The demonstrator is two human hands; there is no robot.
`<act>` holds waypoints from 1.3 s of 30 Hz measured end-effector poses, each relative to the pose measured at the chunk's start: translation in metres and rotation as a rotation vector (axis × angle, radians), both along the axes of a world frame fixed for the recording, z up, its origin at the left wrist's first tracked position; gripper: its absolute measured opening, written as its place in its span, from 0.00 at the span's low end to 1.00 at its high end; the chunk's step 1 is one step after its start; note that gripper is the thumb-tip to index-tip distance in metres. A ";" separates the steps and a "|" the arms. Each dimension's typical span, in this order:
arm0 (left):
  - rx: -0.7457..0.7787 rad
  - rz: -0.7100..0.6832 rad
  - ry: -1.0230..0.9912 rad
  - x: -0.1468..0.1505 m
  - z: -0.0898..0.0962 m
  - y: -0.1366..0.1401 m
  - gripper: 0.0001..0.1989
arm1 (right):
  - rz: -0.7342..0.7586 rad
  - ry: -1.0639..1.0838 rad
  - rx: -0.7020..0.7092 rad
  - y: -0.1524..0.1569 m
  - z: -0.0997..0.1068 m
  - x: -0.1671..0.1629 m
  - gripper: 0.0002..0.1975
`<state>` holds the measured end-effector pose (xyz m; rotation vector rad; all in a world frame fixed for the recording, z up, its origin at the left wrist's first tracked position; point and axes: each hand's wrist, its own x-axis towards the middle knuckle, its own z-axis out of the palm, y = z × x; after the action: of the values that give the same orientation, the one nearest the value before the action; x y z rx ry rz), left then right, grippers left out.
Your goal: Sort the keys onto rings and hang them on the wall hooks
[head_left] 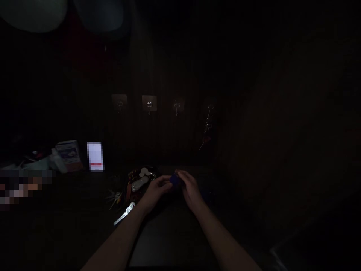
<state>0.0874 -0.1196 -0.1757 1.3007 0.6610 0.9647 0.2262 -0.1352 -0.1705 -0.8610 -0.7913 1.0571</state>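
A small blue object [175,180], perhaps a key tag, is between my two hands above the dark surface; the dim light hides its exact shape. The thumb and fingers of my left hand [158,189] pinch it from the left. My right hand [189,186] closes on its right side, with a small glint of metal at the fingertips. Left of my hands lies a cluster of keys [114,195] and a grey fob [140,183]. One bright silver key [124,213] rests beside my left forearm.
Metal hooks [149,105] line the dark back panel, and a bunch of keys [208,130] hangs from the rightmost one. A small box [70,155] and a blurred-out white item [95,155] stand at the left. Caps or similar rounded items [100,15] hang at upper left.
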 end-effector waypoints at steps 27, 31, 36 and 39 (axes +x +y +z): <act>0.047 0.255 0.193 -0.007 0.013 0.001 0.22 | -0.536 -0.169 0.298 0.030 0.121 0.093 0.16; 0.057 0.242 0.243 -0.005 0.011 0.001 0.21 | -0.662 -0.277 0.339 0.049 0.146 0.110 0.15; 0.103 0.206 0.287 -0.004 0.010 0.001 0.20 | -0.723 -0.433 0.373 0.068 0.166 0.119 0.13; 0.098 0.214 0.336 -0.004 0.016 -0.003 0.19 | -0.731 -0.499 0.372 0.076 0.173 0.122 0.12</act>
<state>0.0834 -0.1229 -0.1598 1.5182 1.0391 0.9678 0.3484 -0.0591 0.0029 -0.9881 -0.9384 0.0373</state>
